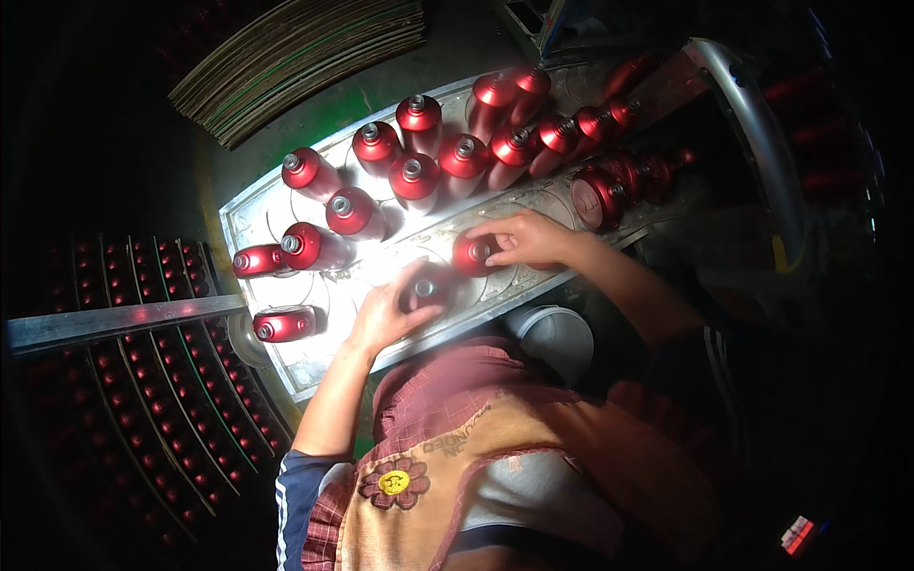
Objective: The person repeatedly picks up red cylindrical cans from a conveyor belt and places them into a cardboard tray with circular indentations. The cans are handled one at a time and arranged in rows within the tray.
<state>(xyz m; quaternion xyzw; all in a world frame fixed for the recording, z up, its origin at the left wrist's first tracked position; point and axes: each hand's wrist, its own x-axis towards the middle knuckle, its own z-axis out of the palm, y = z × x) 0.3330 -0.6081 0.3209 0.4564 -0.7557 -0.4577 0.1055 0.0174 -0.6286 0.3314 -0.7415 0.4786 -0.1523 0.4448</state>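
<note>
My left hand [386, 309] curves its fingers and thumb round a dark red metal bottle [426, 287], which stands upright near the front edge of the pale tabletop [357, 324]. Just right of it, my right hand [522, 240] has its fingers round the top of another red bottle [470, 255]. Part of that bottle's neck is hidden by the fingers. Both bottles have bare, uncapped necks. Behind my hands stand several more shiny red bottles [416, 181]. At the table's left end one bottle [286, 324] lies on its side, and another bottle [257, 260] appears to lie too.
More bottles [598, 198] lie at the right, base toward me, beside a curved metal rail [752, 124]. A white bucket [557, 338] sits below the front edge. Stacked cardboard sheets [300, 62] rest behind. Dense rows of red bottles [162, 381] fill the left, with a metal bar [124, 322] crossing them.
</note>
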